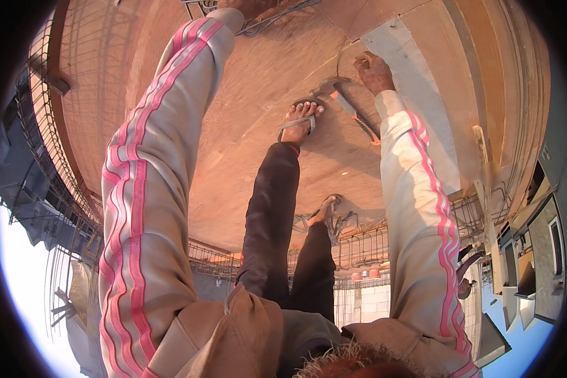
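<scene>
My left hand (249, 7) is at the top edge, beside bent dark metal rods (277, 15); its fingers are cut off from view, so its grip cannot be told. Farther right, my right hand (376, 74) is closed, low over the boards at the edge of a pale grey strip (416, 82). What its fingers pinch, if anything, is too small to make out. A thin dark wire (339, 62) curves close to those fingers. Just left of that hand lies a hammer (357, 117) with an orange and black handle, its head near my sandalled foot (298, 123).
Brown wooden boards (233, 157) form the surface under me. Rebar cages (365, 247) run along the near edge, with more rebar (44, 120) at the left. Orange buckets (365, 275) stand by a pale block wall (368, 302). Another person (466, 286) is at the right.
</scene>
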Motion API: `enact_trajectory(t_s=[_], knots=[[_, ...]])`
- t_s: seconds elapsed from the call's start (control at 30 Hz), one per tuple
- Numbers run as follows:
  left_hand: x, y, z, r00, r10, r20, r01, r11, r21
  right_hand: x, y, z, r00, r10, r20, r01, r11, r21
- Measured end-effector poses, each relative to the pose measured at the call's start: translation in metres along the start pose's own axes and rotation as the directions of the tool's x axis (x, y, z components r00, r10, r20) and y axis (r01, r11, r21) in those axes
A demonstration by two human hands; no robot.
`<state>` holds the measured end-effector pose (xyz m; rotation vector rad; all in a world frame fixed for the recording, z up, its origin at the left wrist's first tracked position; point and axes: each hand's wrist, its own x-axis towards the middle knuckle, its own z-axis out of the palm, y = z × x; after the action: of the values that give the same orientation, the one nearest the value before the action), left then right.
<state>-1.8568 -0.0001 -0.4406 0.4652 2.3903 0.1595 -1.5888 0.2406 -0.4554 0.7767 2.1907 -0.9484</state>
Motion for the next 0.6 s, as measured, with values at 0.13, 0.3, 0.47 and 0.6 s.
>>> enact_trajectory(t_s=[0.13,0.3,0.47,0.6], knots=[[-0.049,-0.016,0.004,0.854,0.261,-0.45,-0.278,0.96,0.029,0.056,-0.009,0.015,0.972,-0.003,-0.237,-0.02,0.995,-0.093],[-0.141,-0.039,0.022,0.964,0.123,-0.235,-0.164,0.973,-0.164,0.107,-0.036,0.027,0.905,0.164,-0.391,-0.217,0.972,-0.094],[-0.259,-0.04,0.07,0.976,-0.094,0.196,0.177,0.865,-0.47,0.057,-0.05,0.01,0.851,0.233,-0.471,-0.003,0.898,0.44],[-0.335,-0.017,0.09,0.892,-0.027,0.451,0.367,0.624,-0.69,-0.052,-0.055,-0.035,0.83,0.226,-0.51,0.242,0.677,0.695]])
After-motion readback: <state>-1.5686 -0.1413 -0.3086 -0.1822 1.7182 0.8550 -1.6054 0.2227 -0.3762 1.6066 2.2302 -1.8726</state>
